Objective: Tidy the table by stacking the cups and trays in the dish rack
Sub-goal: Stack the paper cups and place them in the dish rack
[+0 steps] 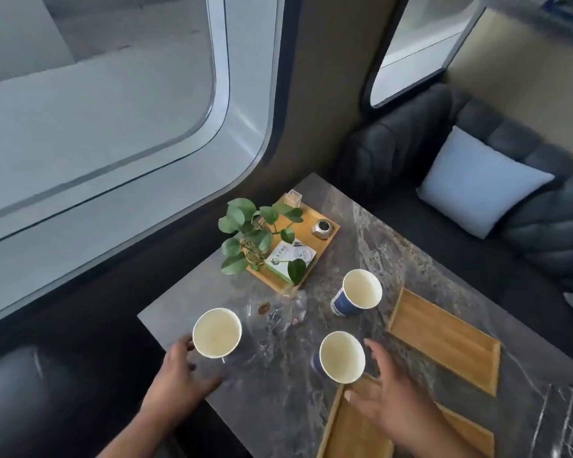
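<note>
Approach: hovering left hand (179, 368) just beside left paper cup (216, 332) at 9 o'clock, right hand (387, 401) beside near paper cup (341, 357) at 6 o'clock; both spread open, gripping nothing. Wire dish rack (569, 421) sitting at 4 o'clock. Likely risking tipping a light cup by clipping its rim while closing.

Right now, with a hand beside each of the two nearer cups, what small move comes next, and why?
Probably close the left hand round the left cup and the right hand round the near cup. Both hands lie open beside those cups, neither plainly gripping. The cups stand upright and look empty, so they could then be nested.
</note>
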Tool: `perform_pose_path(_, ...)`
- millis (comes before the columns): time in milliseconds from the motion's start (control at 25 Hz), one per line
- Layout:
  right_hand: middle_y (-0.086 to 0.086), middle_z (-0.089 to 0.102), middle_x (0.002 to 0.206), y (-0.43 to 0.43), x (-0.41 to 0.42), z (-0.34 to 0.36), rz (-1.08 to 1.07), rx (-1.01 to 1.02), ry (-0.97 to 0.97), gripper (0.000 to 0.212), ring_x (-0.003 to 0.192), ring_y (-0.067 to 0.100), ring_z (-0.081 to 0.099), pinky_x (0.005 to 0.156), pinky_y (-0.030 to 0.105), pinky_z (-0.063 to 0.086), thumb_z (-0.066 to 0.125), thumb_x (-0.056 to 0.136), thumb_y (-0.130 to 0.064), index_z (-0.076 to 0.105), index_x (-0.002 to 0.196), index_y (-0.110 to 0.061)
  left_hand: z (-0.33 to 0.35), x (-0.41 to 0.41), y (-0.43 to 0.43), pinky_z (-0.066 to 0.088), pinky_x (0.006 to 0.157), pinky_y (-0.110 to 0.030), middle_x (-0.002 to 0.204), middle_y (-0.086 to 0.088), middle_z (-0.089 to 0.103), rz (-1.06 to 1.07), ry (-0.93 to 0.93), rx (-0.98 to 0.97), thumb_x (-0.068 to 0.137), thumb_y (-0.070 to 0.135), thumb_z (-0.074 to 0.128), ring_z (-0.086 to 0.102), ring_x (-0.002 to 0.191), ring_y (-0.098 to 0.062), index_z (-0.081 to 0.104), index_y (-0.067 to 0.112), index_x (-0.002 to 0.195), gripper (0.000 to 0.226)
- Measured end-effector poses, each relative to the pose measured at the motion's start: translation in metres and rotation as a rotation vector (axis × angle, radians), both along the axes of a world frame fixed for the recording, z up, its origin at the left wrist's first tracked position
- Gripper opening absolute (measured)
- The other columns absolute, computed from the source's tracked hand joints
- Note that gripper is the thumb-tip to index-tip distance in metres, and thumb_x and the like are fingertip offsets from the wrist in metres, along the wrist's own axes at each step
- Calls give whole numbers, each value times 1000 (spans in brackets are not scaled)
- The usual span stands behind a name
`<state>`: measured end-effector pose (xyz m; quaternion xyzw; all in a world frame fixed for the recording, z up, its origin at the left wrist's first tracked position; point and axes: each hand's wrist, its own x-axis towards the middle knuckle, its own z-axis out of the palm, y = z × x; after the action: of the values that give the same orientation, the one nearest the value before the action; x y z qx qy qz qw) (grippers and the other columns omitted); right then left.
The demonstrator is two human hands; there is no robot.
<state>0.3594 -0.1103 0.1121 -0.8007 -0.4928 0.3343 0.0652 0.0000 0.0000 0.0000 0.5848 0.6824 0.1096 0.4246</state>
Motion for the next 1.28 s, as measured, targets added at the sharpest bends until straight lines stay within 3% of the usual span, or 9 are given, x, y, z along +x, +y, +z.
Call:
perform_pose_path(200, -13, 22, 156, 32, -17, -10, 204, 106, -157, 113, 136, 15, 42, 103, 35, 40, 67, 64, -74, 4, 153, -46, 10, 17, 26, 50, 97, -37, 134, 13, 47, 4, -60, 164, 53, 57, 93, 51, 119, -9, 35, 35, 142, 109)
perform_pose_path(400, -3, 30, 153, 45, -23, -17, 292, 65, -224, 94, 131, 23, 49, 100, 35, 47, 67, 77, -56, 16, 154, -37, 22, 28, 30, 48, 81, -33, 115, 23, 53, -27, -70, 241, 58, 62, 86, 54, 108, -7, 40, 50, 125, 82)
perform_pose_path(520, -11, 31, 150, 43, -20, -2, 274, 143, -162, 92, 131, 17, 47, 97, 33, 48, 67, 74, -58, 17, 150, -42, 35, 34, 29, 48, 77, -34, 115, 24, 54, -59, -25, 268, 60, 63, 83, 55, 105, -9, 36, 54, 123, 79)
perform_pose_path(720, -39, 23, 142, 32, -14, 64, 211, 436, 1, 96, 118, -8, 44, 85, 19, 43, 69, 67, -71, 18, 147, -55, 63, 48, 32, 43, 83, -31, 124, 14, 57, -181, 112, 373, 64, 57, 86, 53, 114, -15, 38, 42, 135, 87)
perform_pose_path(920, -33, 35, 140, 10, -6, 135, 198, 694, 54, 98, 124, -10, 46, 86, 12, 48, 77, 65, -66, 29, 148, -48, 104, 78, 34, 46, 102, -35, 134, 7, 59, -302, 164, 512, 62, 53, 85, 54, 122, -18, 41, 33, 138, 90)
perform_pose_path(1040, -34, 34, 140, -1, -7, 157, 249, 752, 38, 97, 123, -15, 43, 86, 0, 42, 75, 64, -68, 31, 148, -46, 136, 100, 30, 43, 106, -32, 136, 11, 58, -341, 153, 594, 60, 57, 83, 53, 125, -15, 38, 39, 138, 92)
perform_pose_path(1280, -37, 26, 142, 11, -9, 156, 343, 745, 17, 95, 126, -14, 39, 90, 15, 46, 68, 69, -74, 20, 148, -54, 178, 135, 26, 36, 106, -24, 133, 16, 57, -433, 121, 741, 58, 66, 80, 52, 125, -9, 46, 37, 137, 91)
